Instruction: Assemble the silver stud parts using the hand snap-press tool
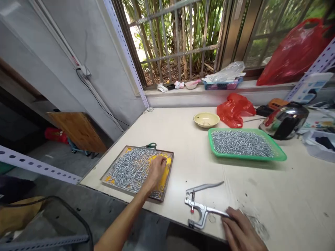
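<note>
My left hand (156, 171) reaches into a shallow yellow tray (166, 176) heaped with small silver metal parts (129, 169); its fingers curl down onto the pile, and what they grip is hidden. My right hand (242, 230) rests at the near table edge, its fingers closed on the lower handle of a silver hand press plier (200, 207) lying on the tabletop. The plier's upper handle sticks up and to the right.
A green tray (280, 153) of similar silver parts sits at the right, with a yellow bowl (206, 119), a red plastic bag (234, 109) and a shiny kettle (284, 122) behind it. Green-handled scissors (151, 145) lie behind the yellow tray. A barred window is beyond.
</note>
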`<state>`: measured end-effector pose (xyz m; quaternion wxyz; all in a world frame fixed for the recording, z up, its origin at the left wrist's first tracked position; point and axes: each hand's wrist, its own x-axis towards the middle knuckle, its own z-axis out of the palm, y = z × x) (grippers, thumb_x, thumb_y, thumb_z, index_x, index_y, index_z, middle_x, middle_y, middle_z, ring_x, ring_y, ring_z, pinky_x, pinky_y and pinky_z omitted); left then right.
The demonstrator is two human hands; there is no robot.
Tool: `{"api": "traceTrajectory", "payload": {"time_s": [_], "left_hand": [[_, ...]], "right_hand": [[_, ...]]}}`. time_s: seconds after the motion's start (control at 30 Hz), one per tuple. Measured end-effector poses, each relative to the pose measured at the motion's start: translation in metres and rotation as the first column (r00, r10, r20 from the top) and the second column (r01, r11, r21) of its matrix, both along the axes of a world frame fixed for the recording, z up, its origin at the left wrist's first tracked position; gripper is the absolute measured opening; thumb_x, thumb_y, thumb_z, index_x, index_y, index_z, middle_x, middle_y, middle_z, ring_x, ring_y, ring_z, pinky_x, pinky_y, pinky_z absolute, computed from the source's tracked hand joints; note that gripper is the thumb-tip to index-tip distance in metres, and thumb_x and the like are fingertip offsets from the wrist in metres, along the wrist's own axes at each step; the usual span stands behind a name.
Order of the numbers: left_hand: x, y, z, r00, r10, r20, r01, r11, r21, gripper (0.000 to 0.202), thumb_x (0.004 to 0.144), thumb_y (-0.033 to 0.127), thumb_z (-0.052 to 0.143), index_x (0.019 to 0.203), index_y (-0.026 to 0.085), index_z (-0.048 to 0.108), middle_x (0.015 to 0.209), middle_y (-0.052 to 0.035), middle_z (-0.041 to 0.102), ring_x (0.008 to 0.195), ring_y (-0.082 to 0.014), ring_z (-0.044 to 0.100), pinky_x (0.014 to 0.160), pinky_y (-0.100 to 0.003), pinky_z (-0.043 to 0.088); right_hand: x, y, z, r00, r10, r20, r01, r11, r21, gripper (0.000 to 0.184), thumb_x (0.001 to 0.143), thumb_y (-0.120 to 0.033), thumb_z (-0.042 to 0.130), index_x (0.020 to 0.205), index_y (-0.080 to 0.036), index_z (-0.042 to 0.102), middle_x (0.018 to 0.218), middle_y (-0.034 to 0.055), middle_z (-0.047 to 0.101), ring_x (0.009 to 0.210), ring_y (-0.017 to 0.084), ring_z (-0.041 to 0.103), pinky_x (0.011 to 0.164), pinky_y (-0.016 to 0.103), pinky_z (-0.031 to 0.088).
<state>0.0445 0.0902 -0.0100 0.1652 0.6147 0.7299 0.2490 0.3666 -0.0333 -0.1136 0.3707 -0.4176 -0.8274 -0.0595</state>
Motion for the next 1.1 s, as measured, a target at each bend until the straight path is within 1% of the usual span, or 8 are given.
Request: {"api": "traceTrajectory", "payload": {"time_s": [0.07,0.13,0.23,0.33,0.47,0.63,0.83,1.1], "left_hand": [[0.010,-0.014,0.009,0.964,0.037,0.263,-0.022,0.998,-0.060,0.017,0.078,0.023,0.051,0.088,0.015,0.064,0.079,-0.0052,0.066,0.066,-0.0141,0.060,0.063,-0.026,0.045],[0.026,-0.032,0.016,0.834,0.094,0.543,0.009,0.983,-0.184,0.021,0.073,0.028,0.059,0.088,0.015,0.061,0.073,-0.0029,0.064,0.055,-0.0116,0.056,0.052,-0.024,0.045],[0.050,-0.059,0.016,0.685,0.181,0.705,0.127,0.924,-0.360,0.028,0.066,0.035,0.066,0.084,0.015,0.060,0.071,-0.0021,0.063,0.051,-0.0094,0.053,0.044,-0.021,0.042],[0.068,-0.079,0.004,0.688,0.236,0.686,0.159,0.873,-0.460,0.033,0.062,0.040,0.070,0.080,0.014,0.061,0.063,0.0006,0.059,0.049,-0.0080,0.049,0.039,-0.018,0.036],[0.077,-0.089,-0.011,0.696,0.262,0.668,0.133,0.868,-0.479,0.037,0.059,0.044,0.071,0.076,0.014,0.061,0.054,0.0045,0.052,0.043,-0.0063,0.043,0.036,-0.017,0.028],[0.083,-0.095,-0.015,0.720,0.280,0.635,0.130,0.844,-0.520,0.033,0.061,0.043,0.068,0.074,0.013,0.061,0.049,0.0052,0.050,0.041,-0.0064,0.041,0.035,-0.018,0.026],[0.087,-0.100,-0.017,0.726,0.321,0.608,0.135,0.800,-0.584,0.032,0.063,0.045,0.067,0.072,0.015,0.058,0.048,0.0079,0.047,0.030,-0.0026,0.030,0.031,-0.018,0.017],[0.084,-0.101,-0.021,0.737,0.338,0.586,0.141,0.771,-0.622,0.032,0.061,0.044,0.067,0.066,0.015,0.055,0.052,0.0063,0.052,0.026,-0.0034,0.036,0.028,-0.018,0.019]], "right_hand": [[-0.002,-0.004,0.013,0.997,-0.054,-0.048,0.047,0.991,-0.122,0.021,0.090,-0.027,0.049,0.102,-0.022,0.065,0.112,0.0091,0.062,0.108,0.025,0.059,0.095,0.039,0.050],[-0.005,-0.006,0.025,0.990,-0.091,-0.104,0.066,0.972,-0.225,0.020,0.089,-0.025,0.050,0.102,-0.021,0.065,0.112,0.0108,0.060,0.109,0.026,0.057,0.096,0.046,0.049],[-0.005,-0.003,0.043,0.980,-0.103,-0.167,0.055,0.961,-0.270,0.018,0.088,-0.021,0.051,0.102,-0.020,0.064,0.111,0.0117,0.059,0.112,0.027,0.055,0.097,0.051,0.047],[-0.004,0.003,0.060,0.981,-0.080,-0.178,0.034,0.967,-0.251,0.019,0.087,-0.017,0.053,0.101,-0.021,0.064,0.110,0.0104,0.059,0.114,0.026,0.053,0.099,0.052,0.045],[-0.006,0.013,0.072,0.985,-0.057,-0.163,0.019,0.974,-0.225,0.019,0.088,-0.015,0.051,0.100,-0.020,0.064,0.106,0.0095,0.060,0.113,0.025,0.054,0.098,0.051,0.046],[-0.011,0.015,0.069,0.987,-0.031,-0.158,-0.006,0.974,-0.226,0.018,0.088,-0.013,0.050,0.097,-0.020,0.064,0.103,0.0089,0.061,0.111,0.024,0.055,0.098,0.049,0.046],[-0.009,0.011,0.064,0.985,-0.024,-0.169,-0.023,0.963,-0.268,0.019,0.088,-0.011,0.049,0.099,-0.018,0.063,0.104,0.0089,0.061,0.111,0.022,0.055,0.100,0.047,0.045],[-0.006,0.013,0.064,0.987,-0.012,-0.163,-0.034,0.960,-0.278,0.020,0.089,-0.011,0.048,0.100,-0.019,0.063,0.103,0.0083,0.061,0.110,0.023,0.055,0.099,0.048,0.045]]}}
